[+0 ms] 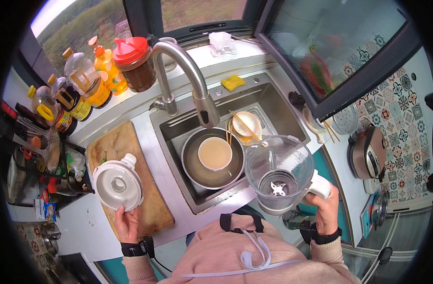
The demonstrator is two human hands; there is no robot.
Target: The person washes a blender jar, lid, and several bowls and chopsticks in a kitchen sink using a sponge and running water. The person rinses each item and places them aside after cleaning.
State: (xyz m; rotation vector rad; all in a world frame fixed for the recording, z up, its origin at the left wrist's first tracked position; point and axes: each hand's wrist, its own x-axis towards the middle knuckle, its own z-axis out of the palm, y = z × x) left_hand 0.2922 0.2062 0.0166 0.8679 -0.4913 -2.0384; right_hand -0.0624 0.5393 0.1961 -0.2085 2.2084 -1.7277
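Observation:
My right hand [324, 206] grips the white handle of a clear blender jug [280, 159]. Its mouth tilts towards me, so the metal blades show at the bottom. The jug is over the sink's front right corner. In my left hand [127, 223] is a white blender lid [118, 184], with its round inner side facing up. It hovers above the wooden cutting board [152, 198]. Between my hands, the steel sink [202, 207] holds a metal pot [188, 170] of cloudy water with a filled bowl [215, 153] in it.
A faucet [207, 110] arches over the sink. Small dishes [245, 124] and chopsticks [245, 125] lie in its far right part. On the sill stand bottles [111, 71] and a red-lidded jar [135, 65]. An open window sash [365, 81] juts in. A rice cooker [369, 152] sits at the right.

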